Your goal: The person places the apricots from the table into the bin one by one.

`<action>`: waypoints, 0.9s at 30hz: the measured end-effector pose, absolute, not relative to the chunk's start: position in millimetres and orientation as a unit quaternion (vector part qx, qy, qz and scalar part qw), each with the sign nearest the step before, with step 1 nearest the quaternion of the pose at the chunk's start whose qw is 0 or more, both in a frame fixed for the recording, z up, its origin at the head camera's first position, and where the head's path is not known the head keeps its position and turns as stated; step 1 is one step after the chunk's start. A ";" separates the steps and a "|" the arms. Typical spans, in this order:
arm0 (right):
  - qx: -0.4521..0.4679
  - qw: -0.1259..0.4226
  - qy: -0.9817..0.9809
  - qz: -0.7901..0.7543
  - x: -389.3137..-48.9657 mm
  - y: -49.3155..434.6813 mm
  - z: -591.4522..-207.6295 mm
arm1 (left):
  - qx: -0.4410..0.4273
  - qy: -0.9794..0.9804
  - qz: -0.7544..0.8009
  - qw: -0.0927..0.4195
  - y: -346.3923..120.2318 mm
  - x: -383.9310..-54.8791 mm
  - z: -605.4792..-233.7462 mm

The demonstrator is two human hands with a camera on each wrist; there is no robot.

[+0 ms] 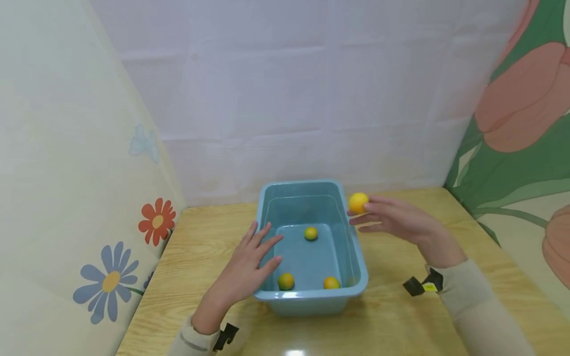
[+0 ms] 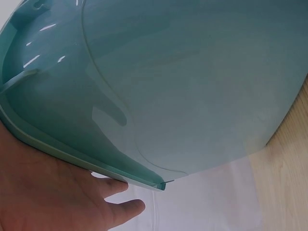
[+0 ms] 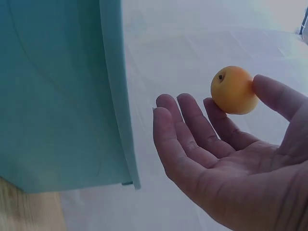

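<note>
A small round orange-yellow fruit (image 3: pixel 234 90), with a dark stem spot, is pinched between the thumb and index finger of my right hand (image 1: pixel 396 217). The other fingers of that hand spread loosely, just outside the right rim of a blue plastic basin (image 1: pixel 358 247). Inside the basin lie three similar fruits: one toward the back (image 1: pixel 310 233), one front left (image 1: pixel 286 281) and one front right (image 1: pixel 331 283). My left hand (image 1: pixel 245 269) is at the basin's left rim, fingers spread and fairly straight. In the left wrist view its fingers show just past the basin edge.
The basin stands on a light wood-grain table (image 1: pixel 200 247). A white cloth backdrop (image 1: pixel 267 99) rises behind the table. Flower-patterned panels flank it, a pale one (image 1: pixel 58 173) at left and a green and pink one (image 1: pixel 516 118) at right.
</note>
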State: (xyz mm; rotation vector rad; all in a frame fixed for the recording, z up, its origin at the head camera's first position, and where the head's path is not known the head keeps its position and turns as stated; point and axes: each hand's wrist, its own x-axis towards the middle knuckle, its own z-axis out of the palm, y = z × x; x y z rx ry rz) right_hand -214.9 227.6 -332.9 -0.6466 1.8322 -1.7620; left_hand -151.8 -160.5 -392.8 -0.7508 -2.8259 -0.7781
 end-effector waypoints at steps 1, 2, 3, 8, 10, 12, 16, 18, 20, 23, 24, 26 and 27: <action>-0.235 0.259 0.676 -0.649 -214.9 224.0 -331.2 | -0.248 -0.932 -0.256 0.058 -160.4 -151.5 -392.6; -0.232 0.262 0.677 -0.647 -215.1 220.5 -330.0 | -0.248 -0.932 -0.257 0.059 -160.3 -151.2 -392.4; -0.228 0.264 0.680 -0.645 -215.3 217.3 -329.1 | -0.247 -0.933 -0.257 0.057 -160.3 -150.9 -392.0; -0.213 0.263 0.700 -0.629 -218.8 202.6 -329.0 | -0.248 -0.933 -0.254 0.058 -159.7 -150.7 -390.3; -0.211 0.261 0.708 -0.621 -219.9 197.3 -329.8 | -0.248 -0.933 -0.254 0.058 -159.7 -150.8 -389.8; -0.209 0.262 0.715 -0.613 -220.5 192.3 -330.7 | -0.248 -0.933 -0.254 0.058 -159.7 -150.7 -389.6; -0.217 0.269 0.726 -0.595 -221.3 182.4 -332.6 | -0.247 -0.933 -0.254 0.056 -160.0 -150.4 -389.9; -0.221 0.273 0.729 -0.588 -221.7 178.1 -333.2 | -0.247 -0.934 -0.254 0.056 -160.2 -150.3 -389.7; -0.224 0.275 0.731 -0.583 -221.9 173.9 -333.0 | -0.247 -0.933 -0.255 0.056 -160.1 -150.2 -389.4; -0.222 0.279 0.737 -0.574 -222.0 168.2 -331.7 | -0.248 -0.933 -0.255 0.056 -160.1 -149.9 -388.7; -0.222 0.280 0.739 -0.571 -221.9 166.4 -331.3 | -0.248 -0.933 -0.255 0.056 -160.2 -149.7 -388.4; -0.222 0.282 0.742 -0.566 -222.2 163.3 -331.1 | -0.248 -0.933 -0.256 0.055 -160.2 -149.5 -388.3; -0.218 0.282 0.745 -0.564 -222.1 162.0 -330.8 | -0.247 -0.933 -0.256 0.055 -160.2 -149.5 -388.5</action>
